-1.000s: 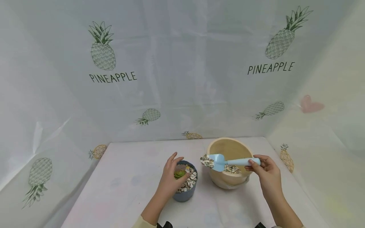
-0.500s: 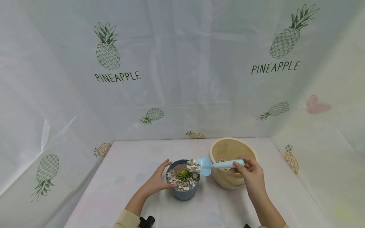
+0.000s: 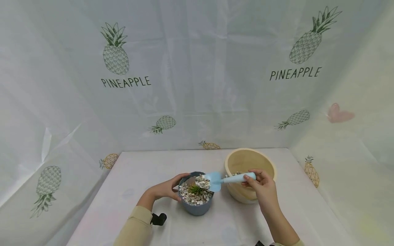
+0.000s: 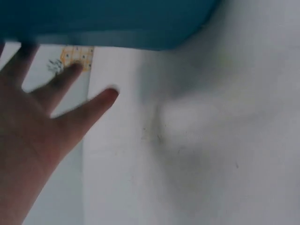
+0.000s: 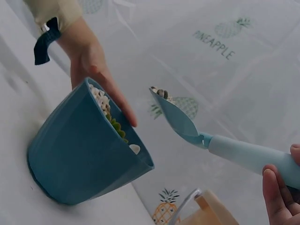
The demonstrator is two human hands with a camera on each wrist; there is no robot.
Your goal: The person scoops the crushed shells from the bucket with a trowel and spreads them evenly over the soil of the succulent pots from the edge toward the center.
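Observation:
My right hand holds the pale blue handle of a small garden trowel. Whitish gravel is heaped on its blade, over the right side of a blue-grey plant pot. A green succulent sits among pebbles in the pot. The right wrist view shows the trowel nearly level, above the pot's rim. My left hand rests at the pot's left side, thumb in front, a finger along the far rim. Seen from the left wrist, several fingers of that hand are spread straight below the pot.
A larger cream-coloured pot with gravel inside stands right of the plant pot, partly behind my right hand. A pale cloth covers the table. Behind hangs a white sheet printed with pineapples.
My right hand has carried the loaded trowel leftward from over the cream pot to over the plant pot. My left hand has shifted from over the plant pot to its left side.

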